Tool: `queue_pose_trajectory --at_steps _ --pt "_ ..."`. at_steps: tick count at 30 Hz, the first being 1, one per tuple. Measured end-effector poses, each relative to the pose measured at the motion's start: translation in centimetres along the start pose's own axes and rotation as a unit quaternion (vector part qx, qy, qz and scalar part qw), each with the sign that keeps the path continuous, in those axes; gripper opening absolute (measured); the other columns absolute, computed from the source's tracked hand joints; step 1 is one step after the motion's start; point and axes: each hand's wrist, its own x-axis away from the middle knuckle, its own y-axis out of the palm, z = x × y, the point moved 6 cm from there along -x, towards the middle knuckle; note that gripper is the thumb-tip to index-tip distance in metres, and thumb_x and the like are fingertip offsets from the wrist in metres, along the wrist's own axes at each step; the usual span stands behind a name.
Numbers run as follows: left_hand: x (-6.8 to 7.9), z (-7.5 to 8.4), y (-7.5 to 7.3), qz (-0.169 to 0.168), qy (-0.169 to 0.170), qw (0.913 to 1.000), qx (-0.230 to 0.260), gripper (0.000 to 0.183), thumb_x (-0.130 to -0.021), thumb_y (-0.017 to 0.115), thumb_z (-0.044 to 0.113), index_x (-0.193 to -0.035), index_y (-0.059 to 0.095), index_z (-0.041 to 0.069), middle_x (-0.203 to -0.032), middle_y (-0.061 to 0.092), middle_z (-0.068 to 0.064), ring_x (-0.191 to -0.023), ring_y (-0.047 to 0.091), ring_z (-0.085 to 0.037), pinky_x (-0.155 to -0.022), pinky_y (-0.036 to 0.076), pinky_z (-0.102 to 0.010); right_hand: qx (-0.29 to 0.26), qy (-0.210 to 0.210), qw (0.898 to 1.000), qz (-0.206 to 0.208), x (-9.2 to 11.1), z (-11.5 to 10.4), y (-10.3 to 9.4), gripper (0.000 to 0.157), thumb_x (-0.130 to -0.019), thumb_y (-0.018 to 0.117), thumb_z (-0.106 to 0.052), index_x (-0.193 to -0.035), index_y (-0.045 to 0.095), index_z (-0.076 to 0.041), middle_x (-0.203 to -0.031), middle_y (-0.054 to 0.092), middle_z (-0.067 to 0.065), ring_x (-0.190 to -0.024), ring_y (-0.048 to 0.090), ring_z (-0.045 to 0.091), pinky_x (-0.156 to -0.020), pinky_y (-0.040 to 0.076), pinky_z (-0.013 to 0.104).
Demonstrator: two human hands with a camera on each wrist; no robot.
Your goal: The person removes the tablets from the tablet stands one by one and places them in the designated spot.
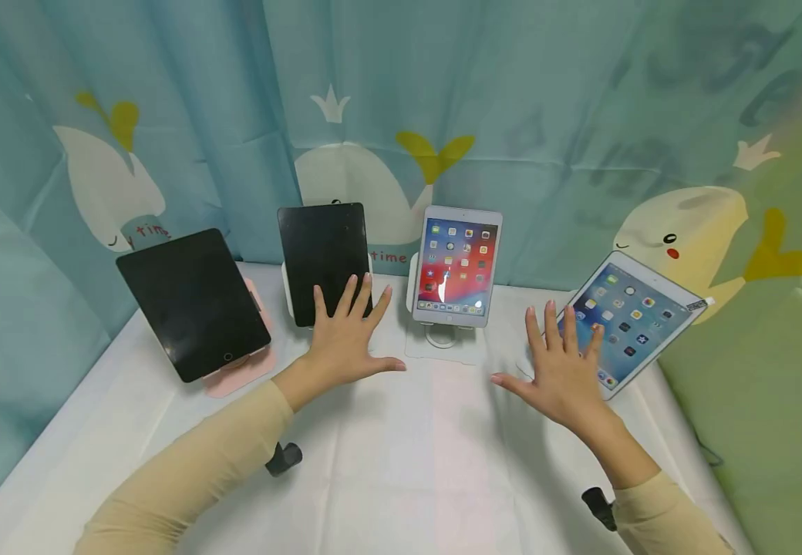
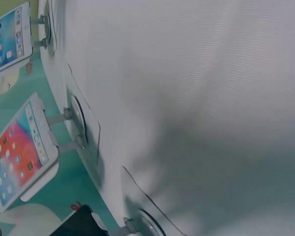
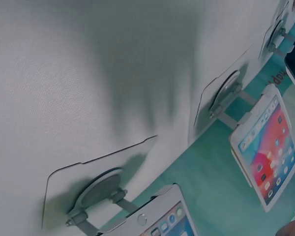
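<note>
- Blue-green curtains (image 1: 512, 46) printed with pale whales (image 1: 352, 181) hang behind the table I'm watching from afar, with a green backdrop (image 1: 776, 401) along the right; white cloth (image 1: 401, 493) covers the tabletop.
- Four tablets stand in a row along the back of it.
- At far left, a black tablet (image 1: 193, 304) sits slanted on a pink stand (image 1: 240, 376), its screen dark.
- Beside it, a second dark tablet (image 1: 321, 250) leans back on a white stand (image 1: 287, 289).
- Third along, a small lit tablet (image 1: 458, 266) shows app icons over red and blue, nearly upright on its mount.
- At far right, a tilted white tablet (image 1: 633, 316), also lit with icons, carries a black tag (image 1: 698, 305) at one corner.
- I see the left hand (image 1: 342, 343) with fingers straight and fanned; on my head feed they overlap the second dark tablet's lower right part, though I can't tell whether they touch it.
- The right hand (image 1: 566, 378) has its fingers spread too, overlapping the left edge of the tilted white tablet; contact is unclear to me.
- Both wrist feeds show me a soft shadow on the cloth.
</note>
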Motion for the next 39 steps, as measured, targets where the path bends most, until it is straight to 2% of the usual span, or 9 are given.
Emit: queue_pose_trajectory --at_steps 5,11,16,20,26,29,33,39 --pt "-0.6 0.7 -0.1 0.007 0.007 1.0 0.001 0.11 -0.069 0.042 0.087 -0.153 0.012 0.023 -0.158 0.003 -0.013 -0.145 0.0 -0.035 -0.103 -0.004 -0.073 0.004 0.01 1.0 0.002 0.1 0.8 -0.3 0.109 -0.076 0.055 -0.073 -0.152 0.012 -0.007 -0.157 -0.002 0.021 -0.142 -0.006 0.045 -0.103 -0.015 0.069" --pt "-1.6 1.3 -0.7 0.024 -0.003 0.9996 0.013 0.109 -0.071 0.042 0.086 -0.153 0.01 0.022 -0.158 0.004 -0.013 -0.145 0.0 -0.035 -0.104 -0.001 -0.073 0.034 0.024 0.999 0.009 0.2 2.0 -0.7 0.111 -0.075 0.054 -0.075 -0.152 0.01 -0.008 -0.157 -0.004 0.021 -0.142 -0.007 0.043 -0.102 -0.018 0.067" --pt "-2.6 2.0 -1.1 0.019 -0.001 0.9994 0.03 0.109 -0.072 0.047 0.082 -0.153 0.006 0.022 -0.159 0.0 -0.013 -0.145 -0.004 -0.035 -0.104 -0.005 -0.071 0.044 0.036 0.998 0.013 0.4 2.9 -0.8 0.113 -0.074 0.053 -0.076 -0.152 0.007 -0.009 -0.156 0.001 0.024 -0.142 -0.006 0.043 -0.102 -0.016 0.069" --pt "-3.3 2.8 -1.3 0.017 0.006 0.9989 0.043 0.108 -0.073 0.048 0.08 -0.153 0.004 0.022 -0.159 -0.001 -0.013 -0.145 -0.005 -0.034 -0.104 -0.01 -0.07 0.04 0.047 0.998 0.013 0.6 3.7 -1.2 0.114 -0.075 0.054 -0.075 -0.152 0.002 -0.009 -0.156 0.0 0.025 -0.142 -0.008 0.044 -0.101 -0.019 0.067" --pt "-3.8 3.9 -1.4 0.031 0.002 0.9978 0.059 0.11 -0.073 0.046 0.082 -0.153 0.002 0.022 -0.159 0.0 -0.012 -0.145 -0.003 -0.033 -0.105 -0.009 -0.069 0.043 0.053 0.997 0.04 1.0 4.5 -1.9 0.113 -0.074 0.057 -0.073 -0.152 0.01 -0.006 -0.155 0.004 0.026 -0.142 -0.003 0.045 -0.102 -0.014 0.07" --pt "-3.9 4.3 -1.8 0.045 -0.004 0.9971 0.062 0.108 -0.073 0.046 0.081 -0.153 0.006 0.021 -0.159 0.002 -0.011 -0.146 0.001 -0.033 -0.106 -0.007 -0.069 0.041 0.062 0.996 0.044 1.1 4.8 -2.2 0.113 -0.075 0.057 -0.073 -0.152 0.01 -0.006 -0.155 0.005 0.027 -0.142 -0.001 0.045 -0.101 -0.016 0.07" --pt "-4.4 4.8 -2.4 0.061 -0.002 0.9956 0.071 0.104 -0.075 0.047 0.079 -0.153 0.011 0.021 -0.158 0.009 -0.012 -0.145 0.004 -0.033 -0.106 -0.008 -0.068 0.044 0.08 0.995 0.043 1.2 5.4 -2.8 0.112 -0.076 0.054 -0.074 -0.152 0.007 -0.006 -0.155 0.0 0.026 -0.142 -0.006 0.044 -0.099 -0.017 0.071" --pt "-5.5 6.3 -3.1 0.063 0.017 0.9927 0.101 0.104 -0.074 0.051 0.077 -0.153 0.012 0.023 -0.158 0.011 -0.013 -0.145 0.004 -0.034 -0.106 -0.006 -0.068 0.036 0.113 0.992 0.047 1.9 6.5 -3.5 0.112 -0.078 0.052 -0.073 -0.151 0.003 -0.004 -0.154 -0.006 0.026 -0.141 -0.011 0.043 -0.098 -0.02 0.07"
